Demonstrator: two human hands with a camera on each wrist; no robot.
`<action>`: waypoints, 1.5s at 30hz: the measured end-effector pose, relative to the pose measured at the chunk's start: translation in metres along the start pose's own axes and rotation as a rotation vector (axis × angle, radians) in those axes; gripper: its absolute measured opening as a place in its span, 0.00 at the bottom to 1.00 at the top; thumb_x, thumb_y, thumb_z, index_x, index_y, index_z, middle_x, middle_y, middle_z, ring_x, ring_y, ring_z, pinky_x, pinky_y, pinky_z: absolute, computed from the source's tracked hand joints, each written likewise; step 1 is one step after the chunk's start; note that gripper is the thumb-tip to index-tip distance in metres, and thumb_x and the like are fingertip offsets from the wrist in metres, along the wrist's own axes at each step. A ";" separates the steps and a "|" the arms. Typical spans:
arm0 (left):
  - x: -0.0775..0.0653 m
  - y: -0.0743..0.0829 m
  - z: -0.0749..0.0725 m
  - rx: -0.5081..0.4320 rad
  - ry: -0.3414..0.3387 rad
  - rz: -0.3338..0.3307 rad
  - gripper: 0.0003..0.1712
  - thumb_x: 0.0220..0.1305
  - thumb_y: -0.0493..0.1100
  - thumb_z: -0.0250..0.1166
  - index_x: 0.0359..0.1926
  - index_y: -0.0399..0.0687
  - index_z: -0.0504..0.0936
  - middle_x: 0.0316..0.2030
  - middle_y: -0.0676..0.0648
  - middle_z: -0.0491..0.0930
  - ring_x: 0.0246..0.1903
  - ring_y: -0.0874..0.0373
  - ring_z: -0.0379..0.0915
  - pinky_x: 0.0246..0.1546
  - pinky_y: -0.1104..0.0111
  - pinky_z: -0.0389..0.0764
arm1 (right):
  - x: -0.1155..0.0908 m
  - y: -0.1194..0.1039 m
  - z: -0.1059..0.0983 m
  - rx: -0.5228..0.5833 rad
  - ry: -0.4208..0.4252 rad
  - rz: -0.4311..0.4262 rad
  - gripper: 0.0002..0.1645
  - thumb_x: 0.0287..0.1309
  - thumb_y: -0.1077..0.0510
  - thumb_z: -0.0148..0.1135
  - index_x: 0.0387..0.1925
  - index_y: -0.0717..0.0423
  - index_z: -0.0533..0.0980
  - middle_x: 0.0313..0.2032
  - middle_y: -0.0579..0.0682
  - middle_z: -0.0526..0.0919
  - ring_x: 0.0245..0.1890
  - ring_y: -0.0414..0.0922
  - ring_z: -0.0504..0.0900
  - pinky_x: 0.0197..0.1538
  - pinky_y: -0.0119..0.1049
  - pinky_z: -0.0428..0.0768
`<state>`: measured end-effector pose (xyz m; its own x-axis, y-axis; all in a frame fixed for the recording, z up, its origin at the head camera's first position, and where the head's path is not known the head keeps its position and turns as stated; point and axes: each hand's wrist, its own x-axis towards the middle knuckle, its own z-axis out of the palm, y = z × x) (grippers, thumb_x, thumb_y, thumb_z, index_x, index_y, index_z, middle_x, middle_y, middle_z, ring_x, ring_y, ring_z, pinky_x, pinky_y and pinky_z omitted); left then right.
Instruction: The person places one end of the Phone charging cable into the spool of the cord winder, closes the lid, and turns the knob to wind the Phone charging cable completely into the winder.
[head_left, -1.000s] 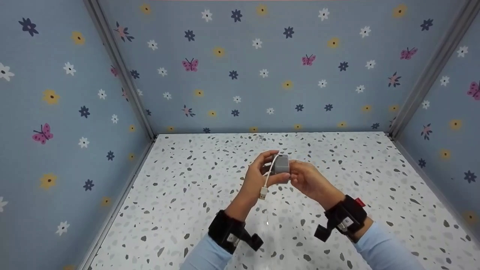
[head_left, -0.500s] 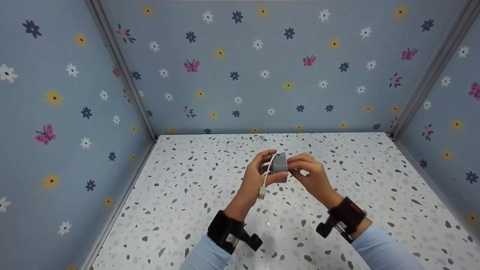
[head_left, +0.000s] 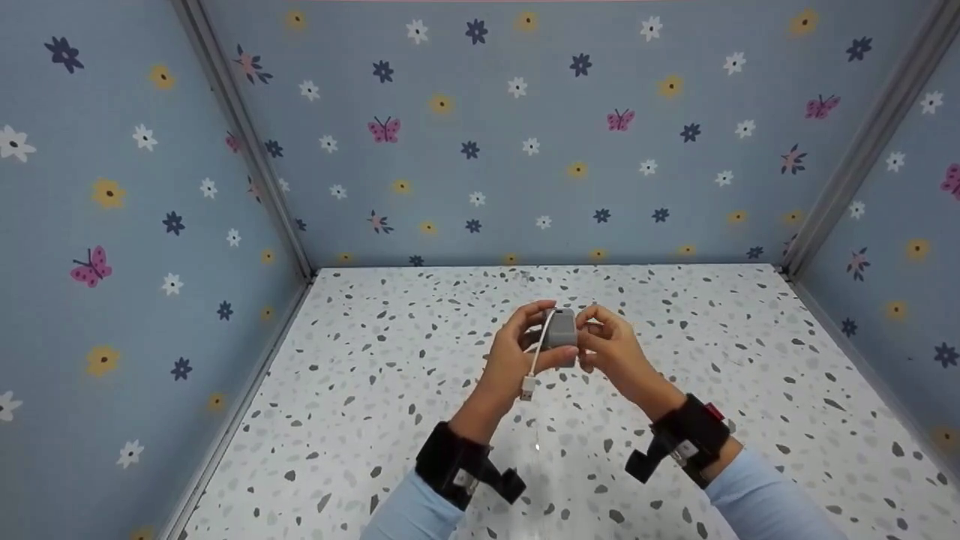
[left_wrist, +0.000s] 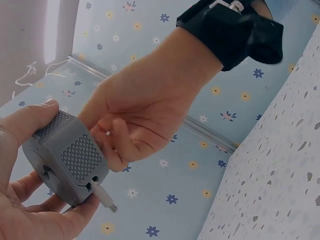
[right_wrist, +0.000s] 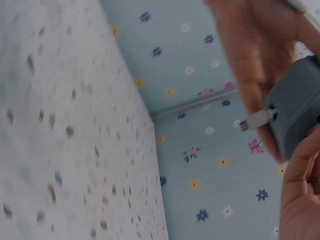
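Head view shows a gray case (head_left: 563,328) raised above a white surface (head_left: 375,420) with gray speckles. Beyond the case stands a pale blue back wall (head_left: 480,169) printed with flowers and butterflies; a matching left wall (head_left: 112,315) and right wall (head_left: 926,277) rise to either side of it, with gray metal strips (head_left: 247,135) along the corners.

The case sits within the left hand (head_left: 506,364), just beside the right hand (head_left: 611,346). A white cable (head_left: 538,352) runs down the case's left side, its USB plug (head_left: 527,388) hanging on the near side. From the left wrist, crosshatched faces show on the case, and a pale plug (left_wrist: 104,196) juts from a hole at its corner; whether this is the USB one cannot be told.

The left hand grips the case, thumb on one side and fingers on the other. The right hand's fingers are bent at the case's right side; a small pale spot shows among them, but whether they pinch anything is unclear.
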<state>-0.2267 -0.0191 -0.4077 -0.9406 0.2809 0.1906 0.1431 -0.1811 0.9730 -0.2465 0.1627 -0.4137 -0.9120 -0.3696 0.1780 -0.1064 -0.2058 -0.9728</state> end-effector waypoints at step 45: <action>0.002 -0.001 -0.001 0.123 0.028 -0.131 0.35 0.59 0.55 0.67 0.64 0.49 0.70 0.54 0.42 0.73 0.50 0.53 0.74 0.45 0.63 0.80 | -0.015 -0.012 0.006 -0.733 0.077 -0.557 0.10 0.49 0.75 0.67 0.33 0.63 0.80 0.36 0.55 0.83 0.41 0.29 0.78 0.33 0.29 0.80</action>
<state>-0.2289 -0.0194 -0.4083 -0.9616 0.2679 0.0596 0.0540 -0.0280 0.9981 -0.2292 0.1651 -0.4037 -0.6750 -0.3229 0.6633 -0.7378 0.2987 -0.6054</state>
